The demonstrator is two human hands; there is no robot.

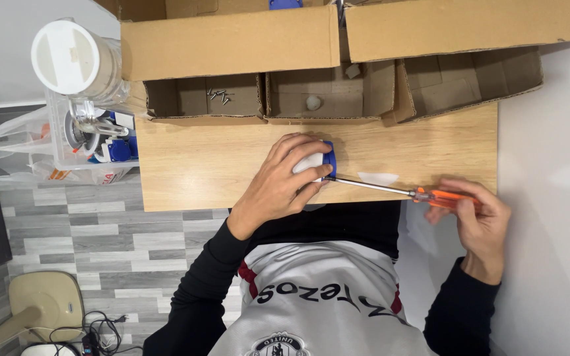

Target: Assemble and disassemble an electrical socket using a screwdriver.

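My left hand (284,178) is closed over a small white and blue part (321,160) and presses it on the wooden table (192,165) near the front edge. My right hand (476,221) grips the orange handle of a screwdriver (430,196). Its thin metal shaft runs left, and the tip meets the part just under my left fingers. Most of the part is hidden by my left hand.
Open cardboard boxes (232,46) line the far edge of the table; one compartment holds several small screws (219,96), another a small white piece (313,102). A clear bin (87,135) with parts and a white-lidded jar (67,56) stand at the left. A small clear scrap (377,177) lies beside the shaft.
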